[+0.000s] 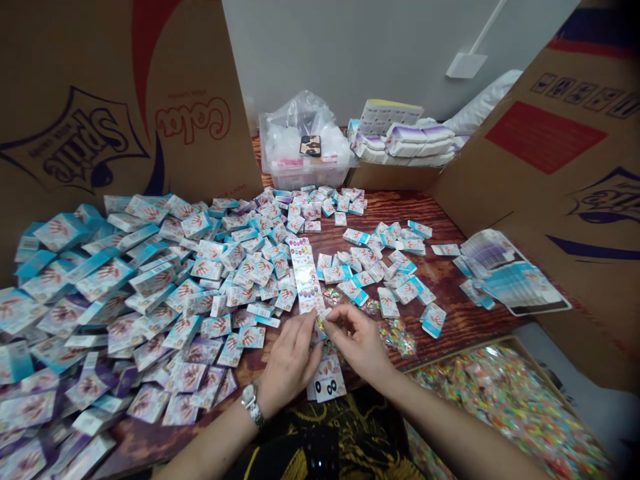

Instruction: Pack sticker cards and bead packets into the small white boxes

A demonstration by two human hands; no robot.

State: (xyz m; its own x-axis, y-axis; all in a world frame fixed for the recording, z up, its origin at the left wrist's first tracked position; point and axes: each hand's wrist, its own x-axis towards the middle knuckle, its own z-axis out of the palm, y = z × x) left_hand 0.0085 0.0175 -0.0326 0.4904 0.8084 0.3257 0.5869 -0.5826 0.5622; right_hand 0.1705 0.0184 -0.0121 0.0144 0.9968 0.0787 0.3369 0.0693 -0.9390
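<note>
A long printed paper strip (306, 277) with rows of small coloured pictures runs under my hands toward the table's front edge. My left hand (293, 353), wearing a metal watch (251, 405) at the wrist, has its fingers closed on the strip. Thumb and fingertips of my right hand (357, 340) are pinched together just beside them. A small colourful piece shows between the two hands, mostly hidden by the fingers. Small clear packets of multicoloured bits (399, 337) lie right of my right hand. Little white-and-blue boxes (250, 270) printed with a hand are heaped on the left.
More small boxes (367, 267) lie right of the strip. A carton of colourful packets (500, 393) stands low at right. Fanned flat cartons (515, 273) rest at the table's right side. Behind are a plastic tub (310, 175) and an open box (395, 177); large cardboard boxes (200, 53) flank the table.
</note>
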